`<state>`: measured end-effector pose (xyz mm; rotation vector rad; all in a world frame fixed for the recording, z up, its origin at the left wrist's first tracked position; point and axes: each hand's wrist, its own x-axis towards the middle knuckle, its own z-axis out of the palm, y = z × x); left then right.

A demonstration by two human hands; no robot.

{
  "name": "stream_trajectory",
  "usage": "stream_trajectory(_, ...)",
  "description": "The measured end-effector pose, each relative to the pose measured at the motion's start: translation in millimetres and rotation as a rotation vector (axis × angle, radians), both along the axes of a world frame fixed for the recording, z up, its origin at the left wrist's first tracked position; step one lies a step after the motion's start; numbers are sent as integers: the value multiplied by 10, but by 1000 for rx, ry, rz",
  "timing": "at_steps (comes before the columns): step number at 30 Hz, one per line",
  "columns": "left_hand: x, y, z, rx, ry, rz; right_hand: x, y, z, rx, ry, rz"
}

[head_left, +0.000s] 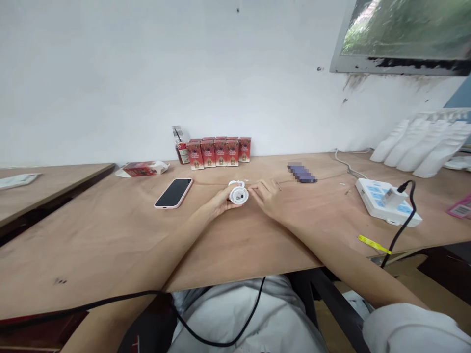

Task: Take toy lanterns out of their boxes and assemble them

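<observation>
A small white round device (239, 196) is in my left hand (222, 202), its open circular end facing me. Inside that end is a recess with small dark parts, too small to name. Just behind it a white ring-like part (237, 183) shows; whether it is joined to the device I cannot tell. My right hand (268, 197) is at the device's right side, fingers bent and tips drawn together near its rim. Anything between those fingertips is too small to make out. A small thin metallic-looking thing (278, 186) shows beside the right hand's knuckles.
A phone (173, 193) lies left of my hands. Several red boxes (220, 153) and a bottle (181, 149) stand by the wall. An opened red box (143, 168), a blurred purple item (302, 172), a white power strip (382, 201) and a yellow tag (373, 243) lie around.
</observation>
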<state>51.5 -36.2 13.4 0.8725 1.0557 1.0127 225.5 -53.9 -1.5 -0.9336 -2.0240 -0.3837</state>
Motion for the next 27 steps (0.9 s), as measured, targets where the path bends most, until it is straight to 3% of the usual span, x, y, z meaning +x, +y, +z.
stream_trajectory(4, 3, -18, -5, -2, 12, -43, -78, -16, -37, 252, -133, 88)
stream_trajectory(9, -6, -10, -17, -10, 17, -46, -107, 51, -85, 499, -286, 72)
stream_trajectory(13, -7, -4, -23, 0, 4, -50, -121, 63, -89, 537, -336, 37)
stream_trajectory(16, -9, 13, -27, -4, -1, -54, -143, 49, -82, 477, -239, 35)
stream_trajectory(19, -8, 26, -19, -26, -10, -37, -116, 57, -56, 346, -71, 26)
stream_trajectory(22, -1, 21, 3, -49, -20, 8, 26, 135, -18, 82, 85, -12)
stream_trajectory(24, 5, 9, 20, -55, -21, 32, 176, 225, 2, -206, 102, 51)
stream_trajectory(27, 12, -8, 32, -41, -25, 35, 391, 358, 12, -725, -69, 263)
